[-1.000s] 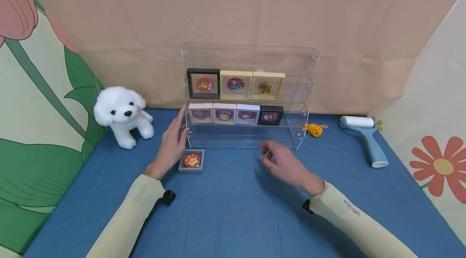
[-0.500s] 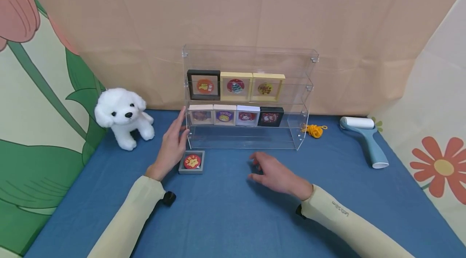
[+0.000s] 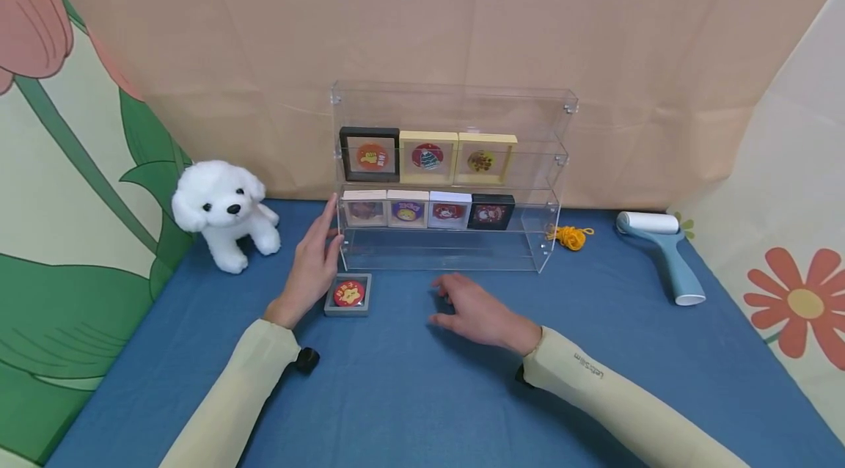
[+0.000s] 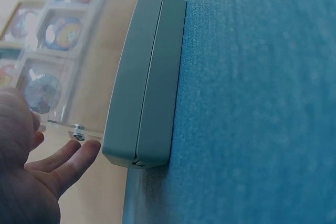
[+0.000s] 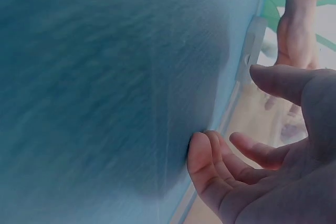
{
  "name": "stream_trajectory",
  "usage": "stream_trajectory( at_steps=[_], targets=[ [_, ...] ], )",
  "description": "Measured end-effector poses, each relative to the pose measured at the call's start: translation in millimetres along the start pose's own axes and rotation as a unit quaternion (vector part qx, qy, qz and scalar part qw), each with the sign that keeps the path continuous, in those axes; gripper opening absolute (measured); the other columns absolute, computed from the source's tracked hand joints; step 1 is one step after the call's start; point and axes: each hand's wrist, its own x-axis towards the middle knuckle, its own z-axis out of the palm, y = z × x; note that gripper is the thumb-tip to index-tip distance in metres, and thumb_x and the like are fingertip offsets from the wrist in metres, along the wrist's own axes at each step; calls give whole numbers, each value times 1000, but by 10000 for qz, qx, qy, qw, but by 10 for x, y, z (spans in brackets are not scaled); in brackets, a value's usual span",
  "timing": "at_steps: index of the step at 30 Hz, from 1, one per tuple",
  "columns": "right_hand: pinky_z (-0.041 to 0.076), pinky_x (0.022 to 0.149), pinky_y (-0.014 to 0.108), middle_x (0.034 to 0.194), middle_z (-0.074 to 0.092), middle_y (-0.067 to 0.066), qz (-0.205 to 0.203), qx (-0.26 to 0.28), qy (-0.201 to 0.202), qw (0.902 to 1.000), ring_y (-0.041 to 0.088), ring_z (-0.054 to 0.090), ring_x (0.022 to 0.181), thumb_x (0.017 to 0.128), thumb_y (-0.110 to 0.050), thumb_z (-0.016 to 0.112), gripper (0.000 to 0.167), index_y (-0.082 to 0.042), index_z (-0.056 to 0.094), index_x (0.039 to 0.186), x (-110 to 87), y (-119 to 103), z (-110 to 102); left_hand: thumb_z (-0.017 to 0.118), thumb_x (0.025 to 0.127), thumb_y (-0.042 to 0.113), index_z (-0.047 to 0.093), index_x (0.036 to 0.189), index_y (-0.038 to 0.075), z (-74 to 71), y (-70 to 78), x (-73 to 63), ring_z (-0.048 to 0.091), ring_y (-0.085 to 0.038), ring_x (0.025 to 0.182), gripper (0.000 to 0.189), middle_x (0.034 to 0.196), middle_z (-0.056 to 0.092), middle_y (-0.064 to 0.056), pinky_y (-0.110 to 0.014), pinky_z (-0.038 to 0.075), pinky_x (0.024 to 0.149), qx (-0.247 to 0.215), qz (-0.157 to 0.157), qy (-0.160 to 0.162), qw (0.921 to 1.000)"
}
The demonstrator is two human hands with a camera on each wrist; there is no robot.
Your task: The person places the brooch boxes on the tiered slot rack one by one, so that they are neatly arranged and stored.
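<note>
In the head view a clear acrylic display rack [image 3: 442, 251] stands at the back of the table. Its upper tier holds a black frame [image 3: 370, 132] and two cream frames [image 3: 428, 136]; several small square frames line the tier below. My left hand [image 3: 308, 270] rests with straight fingers against the rack's left side. Below it, flat on the cloth, lies a grey square case [image 3: 348, 312] with a red badge showing a yellow star. The left wrist view shows this case [image 4: 139, 82] edge-on beside my fingers. My right hand [image 3: 478, 312], fingers loosely bent and holding nothing, hovers right of the case.
A white plush dog [image 3: 227, 215] sits at the left. A bundle of yellow cord [image 3: 571, 237] lies by the rack's right foot, and a lint roller [image 3: 670, 255] with a blue handle farther right. Blue cloth [image 3: 409, 395] covers the table.
My right hand has moved left and slightly nearer to me, from before the rack's right part toward the grey case. The left hand stays at the rack's side.
</note>
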Motion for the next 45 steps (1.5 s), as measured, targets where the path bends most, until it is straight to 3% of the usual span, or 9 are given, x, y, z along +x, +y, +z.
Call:
stream_trajectory(
  at_steps=[14,21,33,45],
  targets=[
    [51,96,40,122,57,9,-175,-225,-183,9994,20,55,105,91,-33,77,58,-2,58,135,310,-204,141,55,103,-1,13,164,30,3,15,2,61,-43,117,80,156,38,-20,-56,55,89,30,129,100,9999],
    [51,91,37,119,57,7,-167,-284,-239,9992,18,53,101,91,-36,77,59,-2,58,136,478,-307,211,54,102,-2,13,164,28,3,-6,-10,61,-43,118,80,156,37,-20,-56,55,90,11,142,109,9998],
    [51,96,37,122,57,8,-277,-436,-308,9982,19,55,106,90,-38,79,66,-1,57,139,685,-455,293,53,104,1,13,164,32,0,-7,4,60,-42,119,79,158,36,-18,-57,53,92,-59,67,57,9999],
    [51,95,35,123,56,6,-116,-409,-502,9978,17,54,105,86,-46,80,77,-5,53,144,841,-539,375,53,104,3,13,164,35,-10,0,5,60,-42,120,79,158,35,-18,-56,53,92,-80,-25,29,10000]
  ],
)
